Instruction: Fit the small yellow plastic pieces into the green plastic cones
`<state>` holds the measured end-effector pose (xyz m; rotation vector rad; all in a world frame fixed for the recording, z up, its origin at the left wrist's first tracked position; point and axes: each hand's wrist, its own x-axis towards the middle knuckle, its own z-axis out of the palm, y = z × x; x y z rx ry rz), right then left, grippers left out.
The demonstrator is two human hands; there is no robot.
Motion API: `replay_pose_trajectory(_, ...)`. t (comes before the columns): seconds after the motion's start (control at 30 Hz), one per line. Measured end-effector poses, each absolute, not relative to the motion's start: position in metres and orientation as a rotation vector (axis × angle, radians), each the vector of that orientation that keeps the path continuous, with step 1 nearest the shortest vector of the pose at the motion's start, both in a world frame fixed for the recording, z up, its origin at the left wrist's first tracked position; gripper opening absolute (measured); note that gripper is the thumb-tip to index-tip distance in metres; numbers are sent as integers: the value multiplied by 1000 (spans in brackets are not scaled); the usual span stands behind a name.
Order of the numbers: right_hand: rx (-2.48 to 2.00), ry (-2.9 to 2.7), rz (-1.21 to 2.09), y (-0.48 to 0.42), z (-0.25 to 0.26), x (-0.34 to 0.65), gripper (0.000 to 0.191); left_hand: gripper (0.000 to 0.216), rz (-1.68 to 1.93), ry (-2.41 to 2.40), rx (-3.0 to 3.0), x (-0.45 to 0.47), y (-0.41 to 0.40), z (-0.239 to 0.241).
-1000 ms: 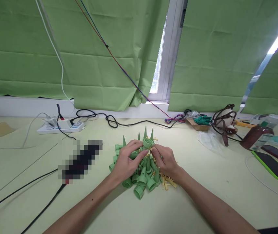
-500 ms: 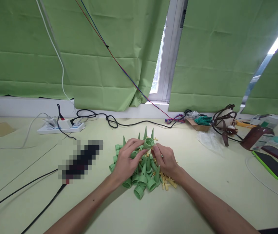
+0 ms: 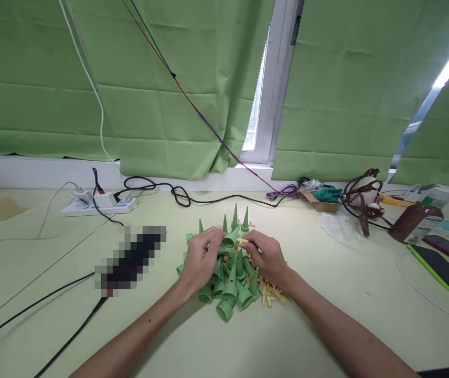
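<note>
My left hand is closed on a green plastic cone, its hollow round end facing me and to the right. In my right hand a small pale-yellow plastic peg is pinched between thumb and fingers, its tip close to the cone; whether they touch I cannot tell. Below both hands lies a heap of similar green cones, some with small holes in their sides. Loose yellow pegs are scattered beside the heap, under my right forearm. Several cones stand point-up behind my hands.
A white power strip with plugs is at the back left, and a black cable runs along the back. To the left lies a pixelated dark object. On the right are a plastic bag, a dark red bottle and a green-edged phone.
My left hand has turned the cone and drawn it slightly left and down, and its fingers have shifted. The yellow peg in my right hand now shows clearly.
</note>
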<state>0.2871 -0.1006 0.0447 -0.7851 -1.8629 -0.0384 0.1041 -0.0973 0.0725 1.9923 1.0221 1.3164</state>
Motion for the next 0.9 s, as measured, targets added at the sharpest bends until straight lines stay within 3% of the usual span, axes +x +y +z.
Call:
replay_pose_trajectory(0.57, -763, -1865, -156, -98, 42, 288, 29, 39, 1222, 951, 1985, 106, -101, 77)
replay_pose_trajectory(0.9, -779, -1842, -164, -99, 41, 289, 35, 20, 1243, 843, 2110, 106, -103, 74)
